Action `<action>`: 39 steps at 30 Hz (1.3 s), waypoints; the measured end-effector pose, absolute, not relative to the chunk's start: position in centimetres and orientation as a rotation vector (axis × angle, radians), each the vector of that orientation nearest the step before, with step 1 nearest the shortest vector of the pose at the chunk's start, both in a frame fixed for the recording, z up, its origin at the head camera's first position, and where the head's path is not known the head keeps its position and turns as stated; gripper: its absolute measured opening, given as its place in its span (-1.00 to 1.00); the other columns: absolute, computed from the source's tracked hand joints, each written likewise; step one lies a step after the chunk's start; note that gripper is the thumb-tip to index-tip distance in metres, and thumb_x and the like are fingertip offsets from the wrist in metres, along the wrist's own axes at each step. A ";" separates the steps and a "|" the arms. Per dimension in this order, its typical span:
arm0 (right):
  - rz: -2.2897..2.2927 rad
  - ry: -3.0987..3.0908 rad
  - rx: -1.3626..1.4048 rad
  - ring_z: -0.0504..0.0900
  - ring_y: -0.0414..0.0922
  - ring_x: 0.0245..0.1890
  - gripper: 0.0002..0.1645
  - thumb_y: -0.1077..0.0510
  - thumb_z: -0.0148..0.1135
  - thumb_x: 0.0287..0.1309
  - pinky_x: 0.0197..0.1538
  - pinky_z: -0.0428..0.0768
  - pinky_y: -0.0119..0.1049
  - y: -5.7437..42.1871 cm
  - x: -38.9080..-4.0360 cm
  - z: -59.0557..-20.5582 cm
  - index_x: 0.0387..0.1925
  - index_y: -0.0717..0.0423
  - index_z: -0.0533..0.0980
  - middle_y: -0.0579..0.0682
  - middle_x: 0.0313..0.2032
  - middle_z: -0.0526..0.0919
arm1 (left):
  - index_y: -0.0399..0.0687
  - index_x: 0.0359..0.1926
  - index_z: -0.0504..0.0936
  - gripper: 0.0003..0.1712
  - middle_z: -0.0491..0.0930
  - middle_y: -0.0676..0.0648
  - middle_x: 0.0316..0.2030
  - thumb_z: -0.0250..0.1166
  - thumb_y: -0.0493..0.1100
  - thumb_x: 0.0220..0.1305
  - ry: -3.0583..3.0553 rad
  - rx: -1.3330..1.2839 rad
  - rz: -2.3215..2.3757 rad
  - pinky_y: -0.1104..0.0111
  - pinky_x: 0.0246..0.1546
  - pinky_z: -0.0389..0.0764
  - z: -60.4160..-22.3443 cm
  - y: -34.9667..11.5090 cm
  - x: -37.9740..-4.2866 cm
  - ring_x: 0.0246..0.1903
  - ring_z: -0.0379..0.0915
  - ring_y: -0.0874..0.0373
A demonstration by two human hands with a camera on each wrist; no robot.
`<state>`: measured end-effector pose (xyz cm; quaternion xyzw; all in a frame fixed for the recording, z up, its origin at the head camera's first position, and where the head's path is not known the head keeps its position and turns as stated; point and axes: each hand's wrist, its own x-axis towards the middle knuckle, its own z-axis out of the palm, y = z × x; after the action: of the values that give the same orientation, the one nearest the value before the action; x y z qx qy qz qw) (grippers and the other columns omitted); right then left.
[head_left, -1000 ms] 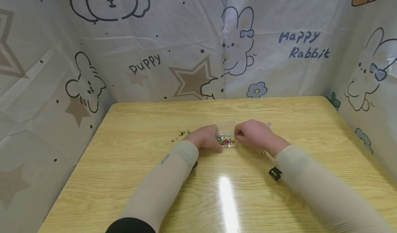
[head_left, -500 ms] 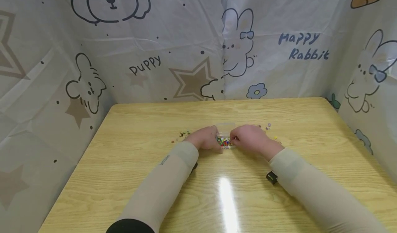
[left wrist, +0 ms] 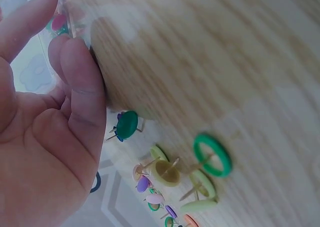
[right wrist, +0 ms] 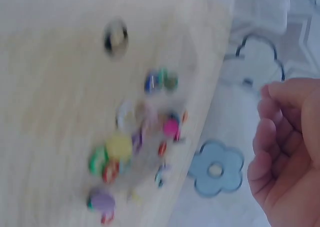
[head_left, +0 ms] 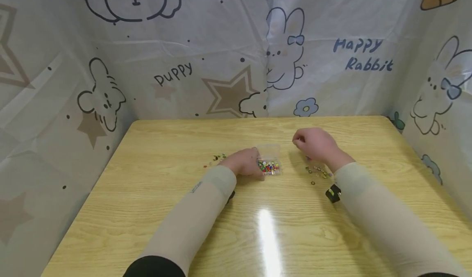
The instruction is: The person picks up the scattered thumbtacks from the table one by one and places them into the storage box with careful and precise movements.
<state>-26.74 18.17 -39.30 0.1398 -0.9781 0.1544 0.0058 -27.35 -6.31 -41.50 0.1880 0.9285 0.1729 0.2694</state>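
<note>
A small clear plastic box [head_left: 268, 150] with its lid up holds many colourful thumbtacks [head_left: 268, 167]. My left hand [head_left: 244, 163] grips the box at its left side, thumb nearer me and fingers on the far side. In the left wrist view, loose tacks, among them a green one [left wrist: 128, 124], lie beside that hand. My right hand [head_left: 316, 144] hovers right of the box and behind it, apart from it. Its fingers are curled with the thumb against the index finger, and nothing shows between them. Below it, more tacks [head_left: 320, 172] are scattered, blurred in the right wrist view.
The wooden table [head_left: 177, 146] has a glare strip near its front middle. A small group of tacks [head_left: 216, 158] lies left of my left hand. Behind and at both sides hangs a cartoon-printed cloth [head_left: 217, 43].
My right hand has left the box's right side and moved right and away from me, uncovering the loose tacks there. The left hand has stayed at the box.
</note>
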 end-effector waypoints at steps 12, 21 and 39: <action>0.449 -3.251 0.274 0.50 -0.10 -0.45 -0.67 0.07 0.03 0.32 -0.23 0.51 -0.03 21.2 -27.5 -40.7 0.02 0.12 0.50 -0.04 -0.43 0.61 | -0.14 0.33 0.19 -0.02 0.43 -0.09 0.12 0.47 0.13 0.00 2.491 0.513 0.445 0.20 -0.11 0.48 -41.1 -5.9 -27.3 -0.17 0.37 0.12; 0.335 -3.204 0.349 0.48 -0.06 -0.41 -0.88 0.12 0.11 0.21 -0.27 0.50 -0.04 20.6 -27.6 -41.7 -0.34 0.00 0.56 -0.05 -0.41 0.60 | -0.15 0.33 0.19 0.00 0.47 -0.05 -0.09 0.48 0.12 -0.02 2.469 0.510 0.478 0.24 -0.28 0.48 -41.5 -5.9 -27.3 -0.33 0.41 0.11; 0.356 -3.166 0.479 0.47 -0.14 -0.51 -0.83 0.05 0.09 0.25 -0.31 0.50 -0.11 18.5 -26.4 -41.0 -0.43 -0.06 0.54 -0.12 -0.49 0.58 | -0.13 0.34 0.19 0.00 0.39 -0.11 0.18 0.47 0.14 -0.01 2.495 0.495 0.455 0.15 0.02 0.45 -41.4 -6.1 -27.4 -0.05 0.35 0.10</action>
<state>-26.42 18.48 -41.04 0.1485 -0.9819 0.1104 -0.0400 -27.37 -6.14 -41.43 0.1841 0.9282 0.1694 0.2754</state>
